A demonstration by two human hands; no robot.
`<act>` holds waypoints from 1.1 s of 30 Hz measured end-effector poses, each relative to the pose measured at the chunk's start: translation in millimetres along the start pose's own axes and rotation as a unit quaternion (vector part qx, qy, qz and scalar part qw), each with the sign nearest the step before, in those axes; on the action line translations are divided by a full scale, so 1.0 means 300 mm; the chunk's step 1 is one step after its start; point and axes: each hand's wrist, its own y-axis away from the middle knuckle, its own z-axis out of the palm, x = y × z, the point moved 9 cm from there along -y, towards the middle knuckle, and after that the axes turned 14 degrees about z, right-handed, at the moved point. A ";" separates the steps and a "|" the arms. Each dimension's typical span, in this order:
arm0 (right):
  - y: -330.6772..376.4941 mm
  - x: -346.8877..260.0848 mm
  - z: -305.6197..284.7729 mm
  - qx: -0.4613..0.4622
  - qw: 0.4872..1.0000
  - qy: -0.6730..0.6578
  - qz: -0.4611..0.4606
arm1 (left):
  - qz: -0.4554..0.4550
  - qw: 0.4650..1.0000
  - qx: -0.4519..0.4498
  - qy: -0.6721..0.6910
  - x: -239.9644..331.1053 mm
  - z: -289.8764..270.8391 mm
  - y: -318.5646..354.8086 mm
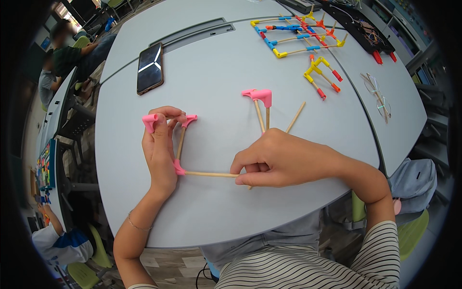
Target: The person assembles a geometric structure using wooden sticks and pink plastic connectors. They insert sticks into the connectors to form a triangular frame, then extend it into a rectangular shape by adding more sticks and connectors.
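Note:
My left hand (pixel 160 154) is closed around one side of a frame of wooden sticks and pink plastic connectors. One pink connector (pixel 150 123) sticks out by its thumb. Its fingertips touch another pink connector (pixel 191 120) atop an upright stick (pixel 181 143). A pink corner connector (pixel 179 167) by my left palm joins a level wooden stick (pixel 209 174). At that stick's right end, my right hand (pixel 284 161) pinches it between thumb and fingers. Behind the right hand stand two sticks topped by a pink connector piece (pixel 262 95); their lower ends are mostly hidden. Another wooden stick (pixel 296 116) leans out beside them.
A dark phone (pixel 150 69) lies at the far left of the white table (pixel 211 212). Far right are a multicoloured stick frame (pixel 298 38), a smaller yellow-and-red stick piece (pixel 321 77) and eyeglasses (pixel 377 96). A black tool case (pixel 358 26) lies beyond. People sit at the left.

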 end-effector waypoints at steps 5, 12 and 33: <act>0.003 0.000 0.013 0.014 1.000 -0.001 -0.021 | -0.010 1.000 0.013 0.000 -0.004 -0.002 0.016; -0.003 0.010 0.015 0.011 1.000 -0.006 -0.015 | -0.010 1.000 0.005 0.000 -0.003 -0.003 0.017; -0.024 0.028 0.027 -0.010 1.000 0.023 0.012 | 0.294 0.865 -0.109 -0.392 0.197 0.099 0.040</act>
